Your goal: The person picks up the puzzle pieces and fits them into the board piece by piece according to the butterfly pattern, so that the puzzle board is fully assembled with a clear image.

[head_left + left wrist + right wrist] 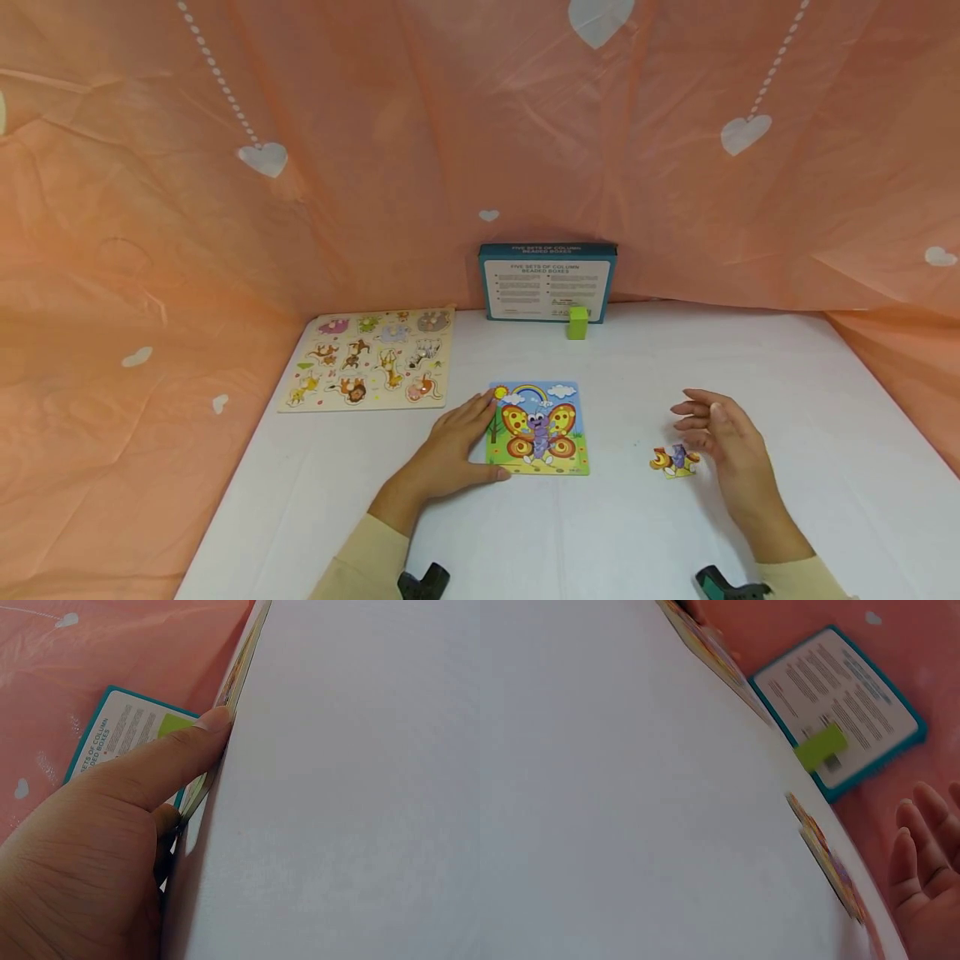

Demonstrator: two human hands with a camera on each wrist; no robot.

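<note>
A square picture board (pixel 537 429) with a purple butterfly under a rainbow lies flat on the white table. My left hand (pixel 453 446) rests at its left side, fingers along the left edge and thumb at the lower left corner. In the left wrist view, the thumb (pixel 215 720) touches the board's edge. To the right lie a few small butterfly puzzle pieces (pixel 675 461), overlapping one another; they show edge-on as puzzle pieces (pixel 826 862) in the right wrist view. Just beside and above them is my right hand (pixel 731 458), fingers loosely bent and holding nothing.
A larger wooden animal puzzle board (pixel 375 360) lies at the back left. A blue and white box (pixel 546 287) stands upright at the back, with a green block (pixel 577 323) in front of it. Behind the white table (pixel 600 533) hangs an orange cloth (pixel 420 125) with hearts.
</note>
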